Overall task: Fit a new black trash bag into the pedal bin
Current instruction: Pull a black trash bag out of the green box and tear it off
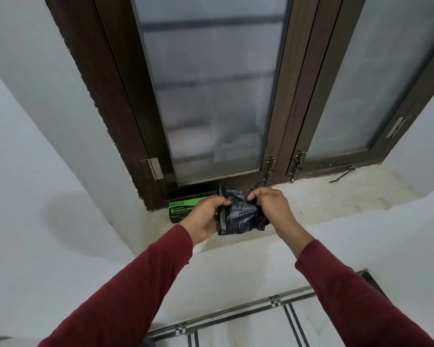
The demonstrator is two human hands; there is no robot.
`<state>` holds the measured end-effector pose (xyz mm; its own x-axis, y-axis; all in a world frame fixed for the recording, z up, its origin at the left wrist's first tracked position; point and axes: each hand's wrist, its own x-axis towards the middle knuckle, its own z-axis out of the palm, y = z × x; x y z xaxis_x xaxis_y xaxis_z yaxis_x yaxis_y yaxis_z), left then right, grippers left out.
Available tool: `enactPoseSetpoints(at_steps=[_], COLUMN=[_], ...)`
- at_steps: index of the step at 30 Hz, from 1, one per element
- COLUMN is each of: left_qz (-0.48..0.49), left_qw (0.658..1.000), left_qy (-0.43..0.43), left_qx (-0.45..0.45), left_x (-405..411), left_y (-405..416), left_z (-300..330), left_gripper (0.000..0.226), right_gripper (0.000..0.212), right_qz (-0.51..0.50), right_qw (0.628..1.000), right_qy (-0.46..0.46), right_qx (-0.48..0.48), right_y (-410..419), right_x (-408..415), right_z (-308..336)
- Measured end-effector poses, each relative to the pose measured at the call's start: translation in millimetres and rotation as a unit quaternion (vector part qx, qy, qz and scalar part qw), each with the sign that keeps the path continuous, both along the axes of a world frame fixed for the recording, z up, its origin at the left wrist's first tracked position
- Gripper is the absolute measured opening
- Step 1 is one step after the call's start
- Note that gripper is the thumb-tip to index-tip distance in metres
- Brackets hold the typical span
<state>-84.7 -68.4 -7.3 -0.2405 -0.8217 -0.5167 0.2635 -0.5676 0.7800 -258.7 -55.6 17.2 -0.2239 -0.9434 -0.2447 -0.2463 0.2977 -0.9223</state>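
Note:
A roll of black trash bags (239, 216) is held over the window sill (336, 194), between both hands. My left hand (206, 216) grips its left end. My right hand (271, 206) pinches the loose plastic at the top right of the roll. Behind my left hand lies a green and black garbage bag box (179, 210) on the sill, partly hidden by the hand. No pedal bin is in view.
A dark wooden window frame (278, 121) with frosted panes rises just behind the sill, with latches (269, 169) at its base. White walls flank the recess. Tiled floor with black stripes (261, 321) shows below.

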Motion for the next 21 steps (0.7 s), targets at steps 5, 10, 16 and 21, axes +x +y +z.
enactPoseSetpoints(at_steps=[5, 10, 16, 21], left_qz=[0.0, -0.005, -0.016, -0.006], left_qw=[1.0, 1.0, 1.0, 1.0], left_qy=[-0.021, -0.008, -0.009, -0.023], left_qx=[0.016, 0.003, 0.013, 0.007], left_x=[2, 1, 0, 2], left_y=[-1, -2, -3, -5], left_z=[-2, -1, -1, -4], left_gripper=[0.034, 0.035, 0.039, 0.046], right_gripper=[0.052, 0.039, 0.017, 0.055], right_qz=[0.013, 0.048, 0.035, 0.059], right_qw=[0.996, 0.992, 0.995, 0.998], right_qy=[0.078, 0.115, 0.087, -0.021], right_qx=[-0.04, -0.024, 0.02, -0.01], right_y=[5, 1, -7, -6], right_x=[-5, -7, -9, -11], right_z=[-4, -4, -13, -13])
